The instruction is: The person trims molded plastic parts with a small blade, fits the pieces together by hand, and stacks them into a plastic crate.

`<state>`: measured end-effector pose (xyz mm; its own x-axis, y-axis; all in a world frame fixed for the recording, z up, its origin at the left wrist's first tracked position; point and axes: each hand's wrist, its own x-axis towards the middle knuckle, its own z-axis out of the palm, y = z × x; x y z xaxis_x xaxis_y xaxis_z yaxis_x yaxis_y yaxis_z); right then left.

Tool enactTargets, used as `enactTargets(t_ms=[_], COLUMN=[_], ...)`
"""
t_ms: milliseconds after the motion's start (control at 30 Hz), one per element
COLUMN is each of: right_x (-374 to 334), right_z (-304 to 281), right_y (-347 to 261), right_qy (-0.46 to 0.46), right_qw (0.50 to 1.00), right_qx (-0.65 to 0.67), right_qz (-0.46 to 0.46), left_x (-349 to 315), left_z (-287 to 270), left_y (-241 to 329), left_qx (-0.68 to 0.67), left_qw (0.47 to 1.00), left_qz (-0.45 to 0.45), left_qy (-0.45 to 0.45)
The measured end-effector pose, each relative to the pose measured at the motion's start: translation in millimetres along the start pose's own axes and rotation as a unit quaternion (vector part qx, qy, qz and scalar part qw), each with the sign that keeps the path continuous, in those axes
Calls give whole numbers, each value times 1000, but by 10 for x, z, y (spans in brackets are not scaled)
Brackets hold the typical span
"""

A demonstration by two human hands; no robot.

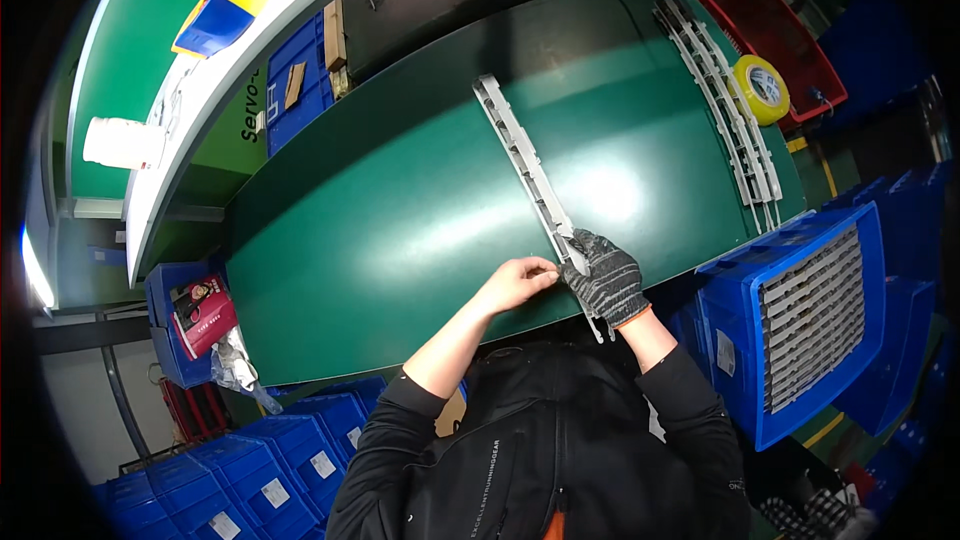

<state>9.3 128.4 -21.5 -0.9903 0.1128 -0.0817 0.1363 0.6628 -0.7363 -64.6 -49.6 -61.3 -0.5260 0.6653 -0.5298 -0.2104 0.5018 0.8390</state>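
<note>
A long, narrow grey slotted strip [524,155] lies slantwise on the green tabletop, its near end reaching past the table's front edge. My right hand [607,280], in a dark grey knitted glove with an orange cuff, is closed around the strip near that end. Beside it, my bare left hand [515,283] has its thumb and fingertips drawn together at the strip's left side. Whatever may be between those fingertips is too small to make out. Part of the strip is hidden under the glove.
Several similar strips [715,100] lie at the table's right end, beside a yellow tape roll [762,90] and a red bin [800,50]. A blue crate [870,310] of stacked strips stands at right. More blue crates [270,470] line the lower left. A white shelf [150,200] curves along the left.
</note>
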Motion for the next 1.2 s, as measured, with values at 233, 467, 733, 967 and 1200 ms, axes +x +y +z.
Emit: enactTargets(t_ms=[233, 467, 733, 967, 1200], right_x=[-18, -58, -538, -671, -554], right_z=[158, -260, -167, -87, -283], right_y=[120, 153, 373, 883, 1087], right_qy=[4, 214, 96, 112, 118], right_qw=[997, 975, 966, 960, 945], right_qx=[-76, -38, 229, 243, 283], right_qz=[-20, -52, -74, 82, 117], left_x=[300, 942, 1695, 2139, 2509], left_z=[-426, -97, 149, 454, 544], left_y=[359, 626, 1188, 1536, 1684], left_qx=[-76, -43, -14, 19, 23], left_qw=[982, 968, 976, 978, 979], left_qz=[-36, -24, 19, 43, 58], left_qy=[168, 246, 217, 205, 195])
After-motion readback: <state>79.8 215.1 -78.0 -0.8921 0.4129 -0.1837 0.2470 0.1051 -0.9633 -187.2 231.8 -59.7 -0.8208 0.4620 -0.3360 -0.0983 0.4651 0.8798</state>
